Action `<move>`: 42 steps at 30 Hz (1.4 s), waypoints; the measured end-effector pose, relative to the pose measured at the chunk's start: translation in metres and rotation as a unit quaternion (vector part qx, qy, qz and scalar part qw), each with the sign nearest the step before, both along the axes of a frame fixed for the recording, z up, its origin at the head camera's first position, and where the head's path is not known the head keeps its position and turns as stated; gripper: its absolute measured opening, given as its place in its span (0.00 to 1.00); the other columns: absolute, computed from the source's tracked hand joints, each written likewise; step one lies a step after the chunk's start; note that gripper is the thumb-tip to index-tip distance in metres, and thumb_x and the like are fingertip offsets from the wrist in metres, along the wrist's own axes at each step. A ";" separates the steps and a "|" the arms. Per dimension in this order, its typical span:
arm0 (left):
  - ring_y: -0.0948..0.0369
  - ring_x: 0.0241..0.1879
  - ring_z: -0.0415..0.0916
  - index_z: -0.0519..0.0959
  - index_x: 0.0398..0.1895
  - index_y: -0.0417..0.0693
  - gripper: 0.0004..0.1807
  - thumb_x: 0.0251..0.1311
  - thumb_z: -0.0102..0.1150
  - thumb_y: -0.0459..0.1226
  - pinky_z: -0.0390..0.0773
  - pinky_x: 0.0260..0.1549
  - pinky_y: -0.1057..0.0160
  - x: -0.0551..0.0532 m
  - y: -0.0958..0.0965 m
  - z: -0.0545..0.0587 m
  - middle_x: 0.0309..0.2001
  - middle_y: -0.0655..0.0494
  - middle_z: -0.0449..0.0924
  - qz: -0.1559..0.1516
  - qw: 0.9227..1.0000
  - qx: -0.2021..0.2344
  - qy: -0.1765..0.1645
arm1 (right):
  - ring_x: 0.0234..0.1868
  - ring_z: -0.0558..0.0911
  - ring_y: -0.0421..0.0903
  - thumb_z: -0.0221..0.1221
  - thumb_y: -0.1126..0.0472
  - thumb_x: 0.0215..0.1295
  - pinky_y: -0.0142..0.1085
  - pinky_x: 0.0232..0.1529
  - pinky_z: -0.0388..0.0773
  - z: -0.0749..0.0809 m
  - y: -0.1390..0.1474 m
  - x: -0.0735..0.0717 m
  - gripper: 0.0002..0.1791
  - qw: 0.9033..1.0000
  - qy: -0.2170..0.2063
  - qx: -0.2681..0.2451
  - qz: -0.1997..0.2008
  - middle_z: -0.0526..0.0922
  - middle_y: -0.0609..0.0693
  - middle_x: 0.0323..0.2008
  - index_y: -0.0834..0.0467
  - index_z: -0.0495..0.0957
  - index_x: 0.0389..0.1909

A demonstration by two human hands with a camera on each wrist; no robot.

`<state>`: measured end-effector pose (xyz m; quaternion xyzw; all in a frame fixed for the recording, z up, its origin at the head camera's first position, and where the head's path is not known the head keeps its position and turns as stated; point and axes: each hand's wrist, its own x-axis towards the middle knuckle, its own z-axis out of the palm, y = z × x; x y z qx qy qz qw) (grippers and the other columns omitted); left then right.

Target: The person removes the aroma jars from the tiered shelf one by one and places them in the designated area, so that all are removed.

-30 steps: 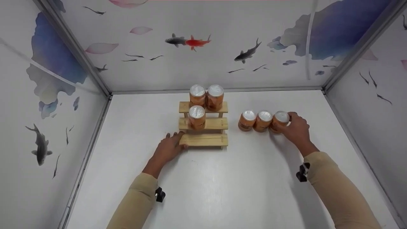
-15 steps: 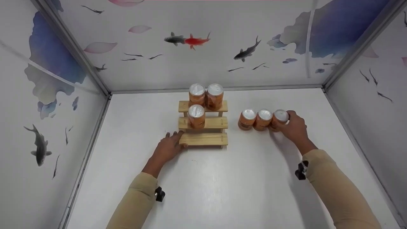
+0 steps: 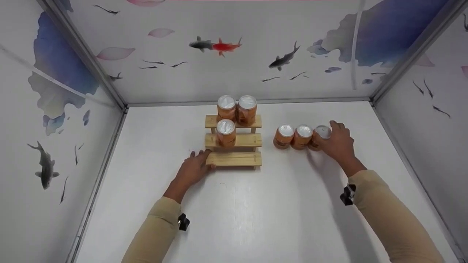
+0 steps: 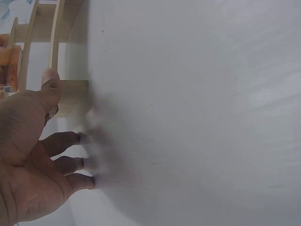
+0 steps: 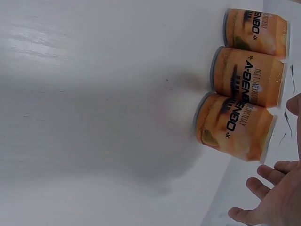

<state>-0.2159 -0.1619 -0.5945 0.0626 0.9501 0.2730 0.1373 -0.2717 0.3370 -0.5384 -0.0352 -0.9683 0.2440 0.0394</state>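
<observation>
At the near left corner of a three-step wooden rack (image 3: 237, 159), my left hand (image 3: 191, 168) pinches the end of the lowest step. In the left wrist view its thumb (image 4: 51, 81) presses the plank's edge, while the other fingers reach down towards the white surface. Three orange cans with silver lids stand upright in a row to the rack's right. Beside the rightmost can (image 5: 235, 127) is my right hand (image 3: 338, 144), its fingers spread; the right wrist view shows them apart from the can. That hand partly covers this can in the head view.
Two orange cans stand on the rack's top step, one of them a can (image 3: 247, 111) at the right. Another can (image 3: 226, 134) sits on the middle step's left half. White panels painted with fish enclose the white table (image 3: 256, 212) at the back and sides.
My right hand has let go of the rightmost can, and its fingers have lifted and spread. The left hand, rack and cans have stayed in place.
</observation>
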 end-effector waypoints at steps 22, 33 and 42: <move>0.29 0.86 0.51 0.63 0.88 0.52 0.38 0.82 0.59 0.52 0.56 0.83 0.26 0.003 0.002 0.003 0.85 0.34 0.60 0.002 1.000 0.002 -0.009 | 0.73 0.75 0.74 0.74 0.42 0.70 0.69 0.78 0.68 0.022 -0.101 0.013 0.49 0.988 0.069 0.028 0.138 0.74 0.71 0.74 0.67 0.67 0.80; 0.27 0.85 0.54 0.64 0.87 0.49 0.38 0.82 0.59 0.54 0.60 0.81 0.27 -0.002 0.000 0.003 0.84 0.32 0.62 -0.004 1.000 0.001 0.008 | 0.74 0.77 0.68 0.71 0.34 0.70 0.64 0.75 0.75 0.032 -0.154 0.020 0.51 0.976 0.079 0.036 0.199 0.78 0.65 0.73 0.64 0.69 0.81; 0.26 0.83 0.58 0.65 0.87 0.48 0.40 0.80 0.60 0.55 0.63 0.79 0.27 0.000 0.000 0.001 0.83 0.30 0.64 -0.012 1.000 -0.010 0.016 | 0.72 0.79 0.65 0.70 0.35 0.72 0.61 0.69 0.81 0.032 -0.189 0.024 0.50 0.971 0.072 0.006 0.229 0.79 0.63 0.71 0.62 0.68 0.82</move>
